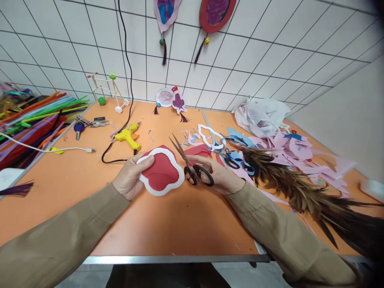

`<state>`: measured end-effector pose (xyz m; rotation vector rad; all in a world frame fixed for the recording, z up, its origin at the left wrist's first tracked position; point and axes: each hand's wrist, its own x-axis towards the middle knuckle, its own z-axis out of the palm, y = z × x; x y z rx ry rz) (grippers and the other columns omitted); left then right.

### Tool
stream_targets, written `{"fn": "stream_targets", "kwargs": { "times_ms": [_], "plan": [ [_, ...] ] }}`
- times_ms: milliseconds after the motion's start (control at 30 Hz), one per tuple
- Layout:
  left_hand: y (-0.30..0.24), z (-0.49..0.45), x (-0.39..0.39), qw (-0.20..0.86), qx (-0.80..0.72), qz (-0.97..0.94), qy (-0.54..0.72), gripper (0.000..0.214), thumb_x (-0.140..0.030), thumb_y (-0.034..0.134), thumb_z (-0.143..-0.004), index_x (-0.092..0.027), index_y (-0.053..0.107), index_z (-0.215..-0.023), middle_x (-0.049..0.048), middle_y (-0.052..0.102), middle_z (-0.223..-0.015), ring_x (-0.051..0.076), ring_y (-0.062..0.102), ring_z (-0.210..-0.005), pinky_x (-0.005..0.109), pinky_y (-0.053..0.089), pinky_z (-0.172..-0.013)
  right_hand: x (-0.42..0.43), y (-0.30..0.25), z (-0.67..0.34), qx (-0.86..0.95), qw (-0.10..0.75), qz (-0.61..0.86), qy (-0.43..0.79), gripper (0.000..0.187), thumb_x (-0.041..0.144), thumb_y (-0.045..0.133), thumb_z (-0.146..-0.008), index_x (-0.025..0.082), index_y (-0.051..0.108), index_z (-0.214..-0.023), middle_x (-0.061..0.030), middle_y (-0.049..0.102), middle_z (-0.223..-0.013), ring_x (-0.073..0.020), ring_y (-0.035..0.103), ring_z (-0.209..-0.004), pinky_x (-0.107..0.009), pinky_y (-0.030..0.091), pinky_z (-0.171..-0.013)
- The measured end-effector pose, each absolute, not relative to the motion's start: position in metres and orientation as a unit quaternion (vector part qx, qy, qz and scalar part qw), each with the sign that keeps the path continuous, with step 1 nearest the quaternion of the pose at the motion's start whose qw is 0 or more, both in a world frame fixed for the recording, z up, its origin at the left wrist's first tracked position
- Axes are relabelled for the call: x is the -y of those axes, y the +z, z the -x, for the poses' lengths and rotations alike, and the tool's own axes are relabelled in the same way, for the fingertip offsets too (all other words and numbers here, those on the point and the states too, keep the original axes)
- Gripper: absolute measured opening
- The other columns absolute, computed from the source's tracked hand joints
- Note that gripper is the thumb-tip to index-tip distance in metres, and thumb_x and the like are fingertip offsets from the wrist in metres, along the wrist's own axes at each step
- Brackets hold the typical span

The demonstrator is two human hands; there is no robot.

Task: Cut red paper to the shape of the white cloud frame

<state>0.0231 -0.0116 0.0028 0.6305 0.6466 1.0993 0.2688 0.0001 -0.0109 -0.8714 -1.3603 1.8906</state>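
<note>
In my left hand [132, 174] I hold a white scalloped frame [179, 173] against a piece of red paper [163, 170], my thumb pressing on the frame's upper left edge. The red shows through the frame's opening, with a thin curved line across it. My right hand [220, 174] grips black-handled scissors [194, 168] just to the right of the frame. The scissors' blades point up and to the left, slightly apart, and do not touch the paper. Behind the right hand lies another red paper piece [199, 151].
A yellow glue gun [129, 136] with a black cord lies beyond my left hand. A white wavy frame [210, 136], pink paper scraps [288, 148] and brown feathers [279, 176] spread to the right. Colourful pipe cleaners [39, 116] pile at left; a plastic bag [259, 116] stands behind.
</note>
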Motion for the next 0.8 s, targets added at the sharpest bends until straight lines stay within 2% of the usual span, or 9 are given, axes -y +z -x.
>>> {"fn": "stream_targets", "kwargs": {
  "times_ms": [100,200,300,400,567,800],
  "plan": [
    [0.003,-0.022,0.012,0.757,-0.299,-0.293,0.503,0.024,-0.026,0.083,-0.068,-0.009,0.077,-0.084,0.0082,0.077,-0.077,0.017,0.071,-0.066,0.022,0.059,-0.063,0.001,-0.015,-0.267,0.531,0.320,0.299,0.726,0.078,0.040,0.084,-0.064,0.018,0.049,-0.129,-0.0046,0.063,-0.086,-0.0140,0.056,-0.075,-0.029,0.041,-0.069],
    [0.003,-0.022,0.013,0.757,-0.299,-0.296,0.500,0.025,-0.027,0.083,-0.068,-0.010,0.077,-0.085,0.0083,0.077,-0.078,0.017,0.071,-0.067,0.022,0.058,-0.064,0.005,-0.011,-0.265,0.608,0.300,0.272,0.683,0.067,0.046,0.076,-0.072,0.018,0.049,-0.127,-0.0048,0.060,-0.089,-0.0143,0.053,-0.079,-0.030,0.041,-0.073],
    [0.003,-0.022,0.013,0.756,-0.296,-0.301,0.500,0.024,-0.027,0.083,-0.068,-0.010,0.077,-0.084,0.0080,0.076,-0.074,0.016,0.070,-0.065,0.021,0.057,-0.061,0.011,0.000,-0.263,0.696,0.262,0.273,0.610,0.051,0.053,0.071,-0.072,0.019,0.056,-0.106,-0.0041,0.054,-0.089,-0.0164,0.050,-0.081,-0.031,0.041,-0.074],
    [0.004,-0.023,0.014,0.755,-0.300,-0.305,0.498,0.023,-0.027,0.083,-0.067,-0.010,0.077,-0.081,0.0084,0.076,-0.071,0.016,0.069,-0.062,0.021,0.056,-0.059,0.017,0.006,-0.258,0.738,0.260,0.318,0.536,0.037,0.052,0.067,-0.071,0.021,0.053,-0.086,-0.0033,0.052,-0.082,-0.0175,0.048,-0.076,-0.032,0.041,-0.071],
    [0.004,-0.024,0.014,0.744,-0.323,-0.311,0.495,0.024,-0.027,0.084,-0.067,-0.010,0.077,-0.081,0.0104,0.076,-0.074,0.017,0.069,-0.062,0.022,0.056,-0.060,0.020,0.001,-0.252,0.754,0.305,0.334,0.477,0.035,0.050,0.065,-0.072,0.019,0.049,-0.079,-0.0001,0.053,-0.070,-0.0143,0.046,-0.064,-0.028,0.037,-0.061],
    [0.003,-0.026,0.015,0.754,-0.318,-0.308,0.486,0.022,-0.025,0.083,-0.067,-0.012,0.078,-0.084,0.0089,0.077,-0.075,0.016,0.070,-0.063,0.022,0.056,-0.061,0.022,0.000,-0.249,0.753,0.325,0.356,0.447,0.031,0.046,0.064,-0.071,0.019,0.049,-0.069,0.0024,0.047,-0.061,-0.0119,0.039,-0.059,-0.026,0.031,-0.056]
  ]
}}
